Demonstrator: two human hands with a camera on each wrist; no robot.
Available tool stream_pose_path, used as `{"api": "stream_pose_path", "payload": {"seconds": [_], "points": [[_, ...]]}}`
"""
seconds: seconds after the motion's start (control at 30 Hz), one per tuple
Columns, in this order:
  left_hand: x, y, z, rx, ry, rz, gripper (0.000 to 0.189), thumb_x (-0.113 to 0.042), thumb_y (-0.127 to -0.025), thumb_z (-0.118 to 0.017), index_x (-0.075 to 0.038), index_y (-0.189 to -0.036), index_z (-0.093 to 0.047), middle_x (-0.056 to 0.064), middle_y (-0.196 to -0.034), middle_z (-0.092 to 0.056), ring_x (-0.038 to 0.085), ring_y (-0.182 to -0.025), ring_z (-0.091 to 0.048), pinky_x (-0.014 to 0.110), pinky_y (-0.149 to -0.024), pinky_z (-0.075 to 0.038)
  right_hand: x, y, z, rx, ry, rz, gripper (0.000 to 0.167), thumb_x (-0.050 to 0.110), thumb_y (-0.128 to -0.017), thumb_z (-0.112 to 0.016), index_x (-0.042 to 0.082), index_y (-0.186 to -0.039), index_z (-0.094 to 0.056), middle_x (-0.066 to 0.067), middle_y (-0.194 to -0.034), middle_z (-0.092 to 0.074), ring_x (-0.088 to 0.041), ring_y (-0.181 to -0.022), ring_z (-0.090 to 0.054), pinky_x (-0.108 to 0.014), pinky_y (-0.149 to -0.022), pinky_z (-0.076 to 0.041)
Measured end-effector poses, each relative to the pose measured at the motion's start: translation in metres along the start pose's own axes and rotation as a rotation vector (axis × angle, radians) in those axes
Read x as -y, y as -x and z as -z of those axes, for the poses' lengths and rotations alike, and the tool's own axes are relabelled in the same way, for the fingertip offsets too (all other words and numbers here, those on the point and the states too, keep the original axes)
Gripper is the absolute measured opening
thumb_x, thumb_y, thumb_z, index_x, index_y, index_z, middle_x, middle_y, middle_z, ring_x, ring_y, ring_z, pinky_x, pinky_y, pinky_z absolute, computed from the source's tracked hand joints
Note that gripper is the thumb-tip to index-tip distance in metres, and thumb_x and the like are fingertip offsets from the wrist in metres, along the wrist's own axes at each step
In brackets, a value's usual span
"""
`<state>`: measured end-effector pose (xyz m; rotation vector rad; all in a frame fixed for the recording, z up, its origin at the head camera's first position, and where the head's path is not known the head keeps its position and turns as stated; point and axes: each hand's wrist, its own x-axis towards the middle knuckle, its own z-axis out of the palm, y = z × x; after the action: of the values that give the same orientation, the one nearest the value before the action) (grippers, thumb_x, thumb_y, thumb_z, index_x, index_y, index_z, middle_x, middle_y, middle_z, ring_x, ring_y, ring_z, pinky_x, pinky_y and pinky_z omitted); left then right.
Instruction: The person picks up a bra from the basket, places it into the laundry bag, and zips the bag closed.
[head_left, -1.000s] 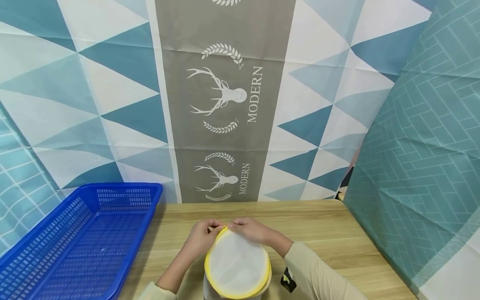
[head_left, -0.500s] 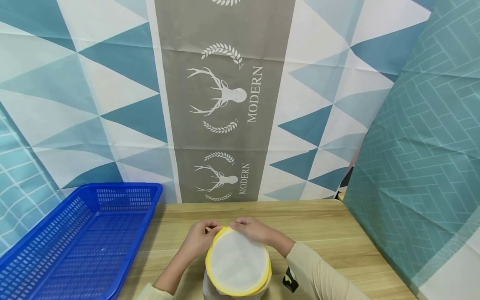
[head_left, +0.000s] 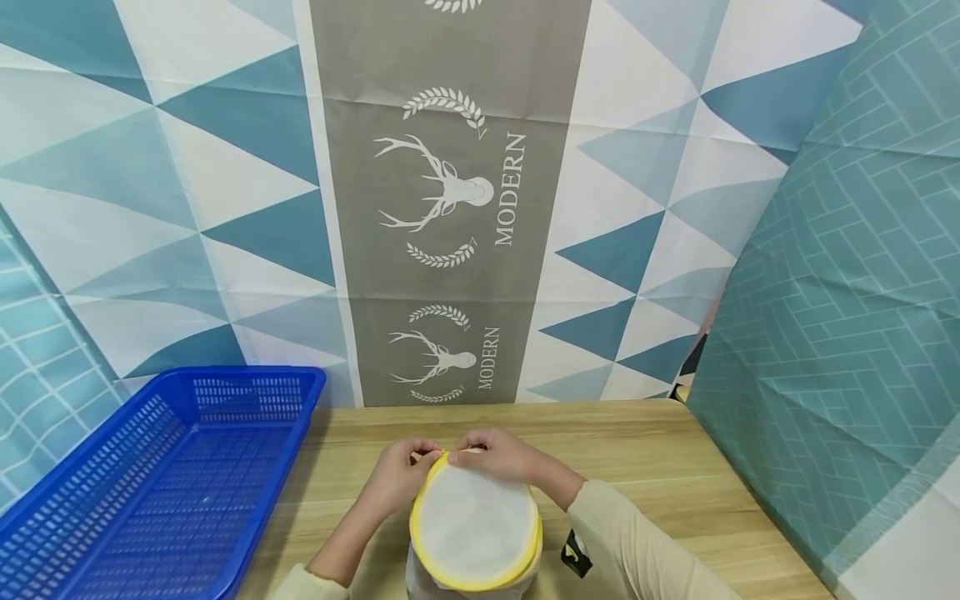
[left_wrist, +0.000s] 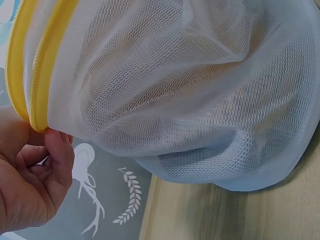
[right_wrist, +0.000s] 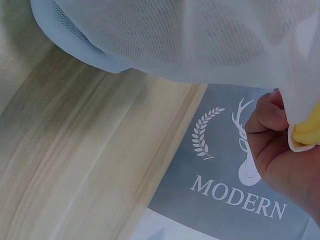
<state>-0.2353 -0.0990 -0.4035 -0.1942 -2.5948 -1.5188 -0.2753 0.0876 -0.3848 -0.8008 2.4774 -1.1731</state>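
Note:
A white mesh laundry bag (head_left: 476, 525) with a round top stands in front of me on the table. Yellow zipper trim (left_wrist: 47, 65) runs round its top edge, forming two bands in the left wrist view. My left hand (head_left: 399, 477) pinches that trim at the far side of the lid. Close beside it, my right hand (head_left: 504, 458) grips the same rim, thumb on top of the white lid. In the right wrist view its fingers curl round the edge by the yellow trim (right_wrist: 307, 129). The mesh side sags in folds; its contents are hidden.
A big blue plastic basket (head_left: 232, 475) stands at the left. Beside my right sleeve lies a small black patterned item (head_left: 576, 555). The wooden table (head_left: 660, 467) ends at a patterned wall cloth (head_left: 442, 275), and a teal cloth (head_left: 840, 333) hangs along the right.
My right hand has shifted slightly left along the rim, its thumb now nearer the left hand's fingertips. My left hand stays at the trim, and the lid has tilted a little.

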Motion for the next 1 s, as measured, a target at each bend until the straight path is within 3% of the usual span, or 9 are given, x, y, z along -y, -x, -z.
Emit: {"api": "stream_pose_path", "payload": {"seconds": [0.3, 0.63, 1.0], "points": [[0.0012, 0.0021, 0.0011, 0.013, 0.006, -0.020, 0.009, -0.009, -0.090, -0.059, -0.005, -0.092, -0.067, 0.004, -0.086, -0.064, 0.012, -0.063, -0.051, 0.024, -0.057, -0.044, 0.0000, 0.0004, -0.0029, 0.007, 0.020, 0.022, 0.029, 0.034, -0.095, -0.052, 0.011, -0.081, -0.061, 0.002, -0.072, -0.053, -0.009, -0.060, -0.047, -0.020, -0.055, -0.040], [0.0025, 0.0037, 0.0006, 0.021, 0.015, -0.020, 0.009, -0.007, -0.091, -0.058, -0.004, -0.093, -0.067, 0.005, -0.087, -0.064, 0.012, -0.067, -0.053, 0.024, -0.058, -0.045, -0.0050, 0.0028, -0.0010, 0.026, -0.028, 0.031, 0.026, 0.033, -0.097, -0.049, 0.014, -0.095, -0.066, 0.000, -0.080, -0.061, -0.009, -0.063, -0.054, -0.022, -0.057, -0.046], [0.0054, 0.0046, 0.0016, 0.033, 0.059, 0.015, 0.009, -0.007, -0.091, -0.057, -0.004, -0.094, -0.066, 0.007, -0.087, -0.063, 0.015, -0.063, -0.052, 0.027, -0.049, -0.046, -0.0066, 0.0027, -0.0009, 0.020, -0.067, 0.001, 0.028, 0.033, -0.097, -0.048, 0.012, -0.092, -0.066, -0.001, -0.078, -0.061, -0.011, -0.062, -0.055, -0.024, -0.056, -0.047]]}}
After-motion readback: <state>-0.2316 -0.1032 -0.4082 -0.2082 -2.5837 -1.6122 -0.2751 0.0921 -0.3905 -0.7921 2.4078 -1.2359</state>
